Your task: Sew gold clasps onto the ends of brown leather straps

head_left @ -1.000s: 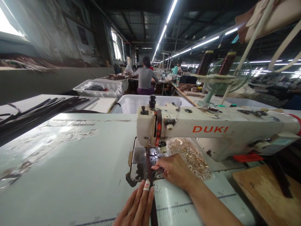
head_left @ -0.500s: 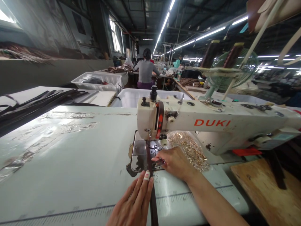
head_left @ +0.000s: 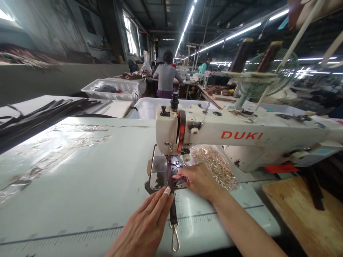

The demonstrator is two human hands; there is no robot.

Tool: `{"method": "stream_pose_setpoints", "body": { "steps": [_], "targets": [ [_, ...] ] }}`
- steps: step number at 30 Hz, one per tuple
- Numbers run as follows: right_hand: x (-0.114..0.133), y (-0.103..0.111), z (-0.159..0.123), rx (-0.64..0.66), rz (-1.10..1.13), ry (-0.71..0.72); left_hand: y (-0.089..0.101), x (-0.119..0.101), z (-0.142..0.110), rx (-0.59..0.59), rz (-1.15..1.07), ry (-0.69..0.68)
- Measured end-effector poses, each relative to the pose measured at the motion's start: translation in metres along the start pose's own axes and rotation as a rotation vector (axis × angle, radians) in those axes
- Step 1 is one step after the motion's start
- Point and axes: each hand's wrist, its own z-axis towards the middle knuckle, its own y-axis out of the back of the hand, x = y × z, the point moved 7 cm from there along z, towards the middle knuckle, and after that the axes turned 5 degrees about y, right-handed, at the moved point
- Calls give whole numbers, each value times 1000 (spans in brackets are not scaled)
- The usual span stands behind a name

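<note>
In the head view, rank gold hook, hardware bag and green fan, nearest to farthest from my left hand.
1. Gold hook: just right of your left hand.
2. Hardware bag: farther right, ahead.
3. Green fan: upper right, behind the sewing machine.

green fan (head_left: 253, 87) | left white tub (head_left: 107, 95) | person in grey top (head_left: 165, 78) | bright window (head_left: 131, 37)

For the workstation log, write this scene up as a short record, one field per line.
Machine: white sewing machine marked DUKI
Workpiece: dark strap, running from beneath the machine's head toward the wearer
Fitting: gold-coloured snap hook at the strap's near end
Left hand: left hand, fingers extended, fingertips at the strap
Right hand: right hand, beside the strap, holding a small dark item, partly hidden
Nearby: clear bag of gold-coloured hardware, behind the right hand
Background: seated person in grey
</note>
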Motion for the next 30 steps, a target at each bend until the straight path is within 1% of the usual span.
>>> {"method": "stream_pose_setpoints", "body": {
  "steps": [6,9,11,13,18,23,30],
  "targets": [
    [0,0,-1,-5,8,5,3,15,15,-8,-93,-36],
    [0,-1,-1,-10,22,2,0,29,26,61,-214,18],
    [0,-2,0,-8,27,5,-4,36,34,96,-331,16],
    [0,-3,1,-4,22,5,-7,44,42,105,-420,-17],
    [1,-4,0,14,16,-3,-10,59,62,76,-479,-155],
    [0,-3,0,44,-1,-25,-11,73,77,43,-482,-221],
    [2,-3,3,44,10,-26,-26,95,91,-59,-447,-348]
  ]
}}
